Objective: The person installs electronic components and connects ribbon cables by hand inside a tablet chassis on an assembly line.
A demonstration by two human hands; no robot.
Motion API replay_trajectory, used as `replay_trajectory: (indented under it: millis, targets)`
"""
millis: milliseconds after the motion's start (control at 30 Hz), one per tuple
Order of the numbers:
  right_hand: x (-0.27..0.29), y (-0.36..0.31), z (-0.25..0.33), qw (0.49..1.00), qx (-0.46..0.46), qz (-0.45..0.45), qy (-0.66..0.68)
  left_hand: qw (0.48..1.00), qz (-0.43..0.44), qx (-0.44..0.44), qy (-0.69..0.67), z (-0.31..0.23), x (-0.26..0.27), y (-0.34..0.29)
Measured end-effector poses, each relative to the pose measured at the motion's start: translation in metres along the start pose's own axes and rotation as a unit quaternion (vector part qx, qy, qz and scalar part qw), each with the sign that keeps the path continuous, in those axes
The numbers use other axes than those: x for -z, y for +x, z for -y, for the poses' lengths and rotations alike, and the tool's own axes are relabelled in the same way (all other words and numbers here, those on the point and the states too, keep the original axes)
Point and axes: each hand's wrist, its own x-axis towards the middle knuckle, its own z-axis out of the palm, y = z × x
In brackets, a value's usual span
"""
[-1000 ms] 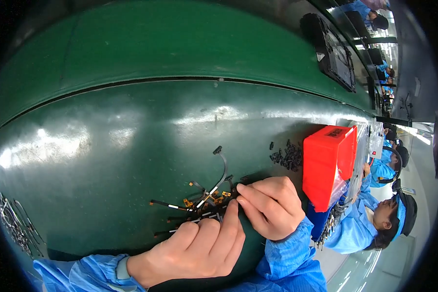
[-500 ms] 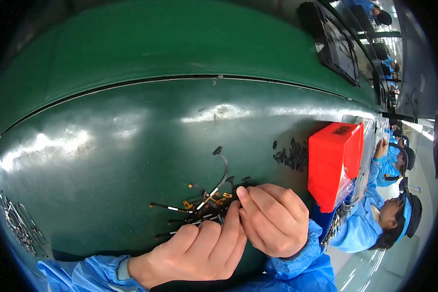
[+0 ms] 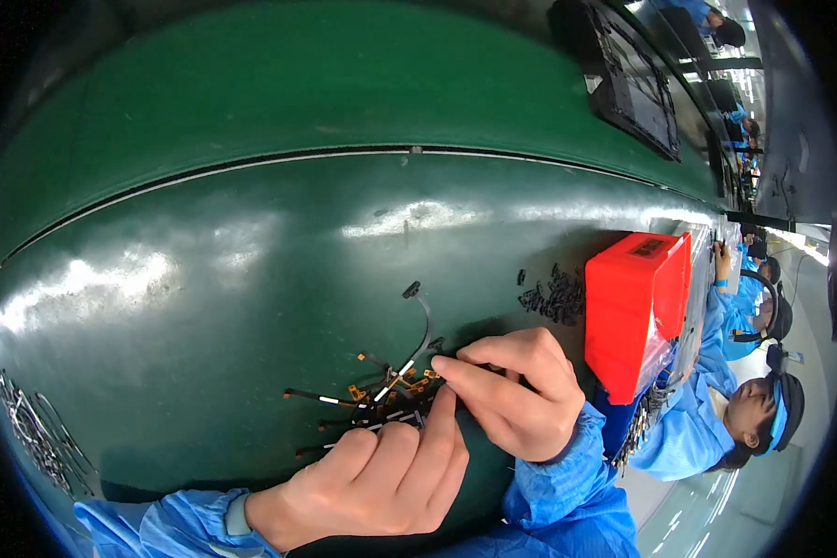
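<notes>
Low in the middle, a loose heap of thin flex cables (image 3: 378, 394), black with white bands and orange ends, lies on the green table. My left hand (image 3: 381, 476) is closed at the heap's near side, fingertips pinched together; whatever they grip is hidden behind the fingers. Just to its right is my right hand (image 3: 521, 395), also closed, its fingertips almost meeting the left ones at the heap's right edge. What it pinches is too small and covered to name. A grey curved cable with a black connector (image 3: 411, 290) sticks out beyond the heap.
Small black parts (image 3: 553, 296) lie piled beside a red bin (image 3: 614, 302) on the right. Below that bin, a blue bin (image 3: 614, 418) has metallic strips nearby. More cables (image 3: 37, 428) rest at the far left. A black tray-like device (image 3: 632, 93) stands far right. A co-worker (image 3: 697, 428) sits at right.
My right hand has shifted slightly left and away from me, its fingers straightening and spreading somewhat from the tighter curl. The left hand stays in place.
</notes>
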Motion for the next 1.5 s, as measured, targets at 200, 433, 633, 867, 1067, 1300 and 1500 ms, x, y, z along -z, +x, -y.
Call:
replay_trajectory:
  millis: [200, 433, 633, 867, 1067, 1300, 1500]
  targets:
    - [0.013, 0.002, -0.006, 0.976, 0.143, 0.050, -0.155, 1.000, 0.004, 0.000, 0.000, 0.000, 0.000, -0.001]
    - [0.017, 0.001, -0.012, 0.969, 0.173, 0.044, -0.170, 1.000, 0.005, -0.008, -0.004, 0.001, 0.001, -0.001]
    - [0.014, 0.001, -0.014, 0.967, 0.183, 0.029, -0.178, 1.000, 0.012, -0.005, -0.010, 0.002, 0.004, 0.001]
    - [0.014, 0.004, -0.016, 0.963, 0.202, 0.017, -0.176, 1.000, 0.013, -0.004, -0.014, 0.002, 0.004, 0.001]
    - [0.016, 0.004, -0.017, 0.964, 0.205, 0.009, -0.170, 1.000, 0.014, -0.004, -0.015, 0.002, 0.006, 0.002]
    - [0.005, 0.005, -0.032, 0.987, 0.154, -0.021, -0.026, 1.000, 0.018, -0.006, -0.007, 0.001, 0.005, 0.002]
    - [0.000, 0.008, -0.018, 0.994, 0.066, -0.050, 0.069, 1.000, 0.016, -0.011, -0.007, 0.000, 0.006, 0.001]
